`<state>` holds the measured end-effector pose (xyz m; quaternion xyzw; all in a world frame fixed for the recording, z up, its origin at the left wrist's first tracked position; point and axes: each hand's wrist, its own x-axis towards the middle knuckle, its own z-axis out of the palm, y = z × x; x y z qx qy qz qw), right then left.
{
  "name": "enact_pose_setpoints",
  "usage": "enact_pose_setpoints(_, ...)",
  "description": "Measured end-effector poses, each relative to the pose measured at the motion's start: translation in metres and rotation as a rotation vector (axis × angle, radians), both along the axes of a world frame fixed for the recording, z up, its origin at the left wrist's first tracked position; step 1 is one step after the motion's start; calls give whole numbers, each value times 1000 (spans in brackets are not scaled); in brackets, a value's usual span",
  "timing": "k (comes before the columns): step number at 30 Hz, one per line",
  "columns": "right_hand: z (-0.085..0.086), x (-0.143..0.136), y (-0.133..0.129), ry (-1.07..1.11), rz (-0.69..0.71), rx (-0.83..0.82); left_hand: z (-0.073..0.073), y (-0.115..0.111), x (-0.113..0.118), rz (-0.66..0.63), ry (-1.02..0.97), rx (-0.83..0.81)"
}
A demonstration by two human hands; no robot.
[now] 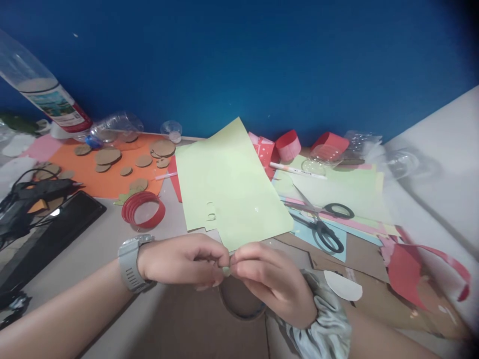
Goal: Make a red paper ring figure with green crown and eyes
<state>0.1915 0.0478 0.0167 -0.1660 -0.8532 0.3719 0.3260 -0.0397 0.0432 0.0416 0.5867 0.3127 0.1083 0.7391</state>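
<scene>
My left hand (pixel 183 260) and my right hand (pixel 269 276) meet near the front of the table, both closed with fingertips pinched together. Between them shows a tiny pale green piece (pixel 226 270), which looks like paper; most of it is hidden by the fingers. Just beyond my hands lies a large light green paper sheet (pixel 228 184) with small cut strips on it and a notched lower edge. Partly covered by my right hand is a round, dark-rimmed object (pixel 243 315). A coiled red paper ring (pixel 144 212) stands beyond my left wrist.
Scissors (pixel 322 229), a white marker (pixel 297 170) and coloured papers lie to the right. At left are cardboard discs (pixel 108 156) on orange paper (pixel 90 179), a plastic bottle (pixel 56 107) and what looks like a black glue gun (pixel 37 192). A blue wall (pixel 239 60) rises behind.
</scene>
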Motion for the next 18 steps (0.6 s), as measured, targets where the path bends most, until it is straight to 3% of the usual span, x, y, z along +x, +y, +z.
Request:
enact_pose_setpoints(4, 1, 2, 0, -38, 16, 55, 2, 0, 1, -24, 1, 3)
enact_pose_setpoints(9, 3, 0, -1, 9, 26, -4, 4, 0, 1, 5, -36, -41)
enact_pose_setpoints(14, 3, -6, 1, 122, -141, -132, 0, 2, -1, 42, -89, 26)
enact_pose_setpoints(18, -1, -8, 5, 145, -326, -281, 17, -5, 8, 121, 27, 158)
